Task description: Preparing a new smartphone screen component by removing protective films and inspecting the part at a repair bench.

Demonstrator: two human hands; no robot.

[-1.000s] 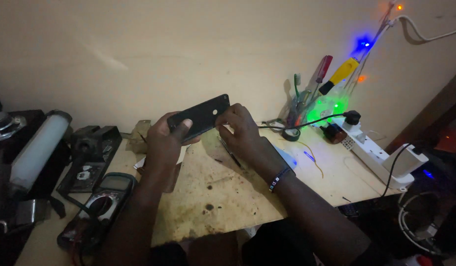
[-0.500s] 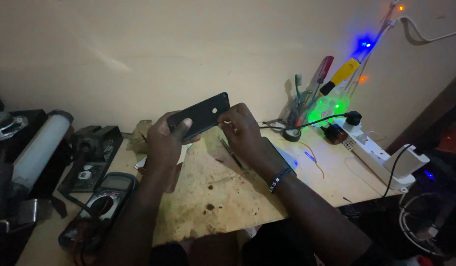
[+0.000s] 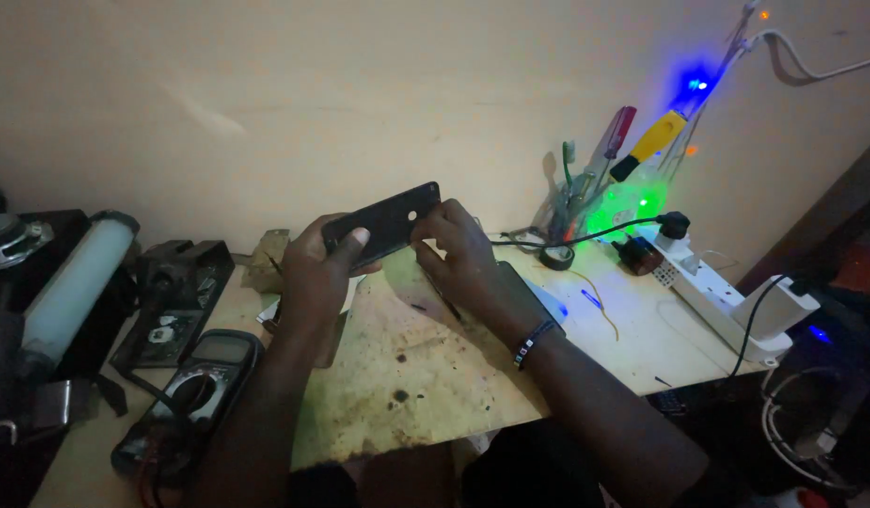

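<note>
Hands (image 3: 322, 259) hold phone (image 3: 383, 222); stained bench (image 3: 407, 376).

Left hand (image 3: 324, 261) raised, fingers curled, thumb pressed on top. Right hand (image 3: 457, 246) raised just right of it, fingers bent in pinch. Forearms converging from near edge, beaded band on right wrist.

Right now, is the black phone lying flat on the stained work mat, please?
No, both the left hand and the right hand hold the black phone up, tilted, above the stained work mat.
</note>
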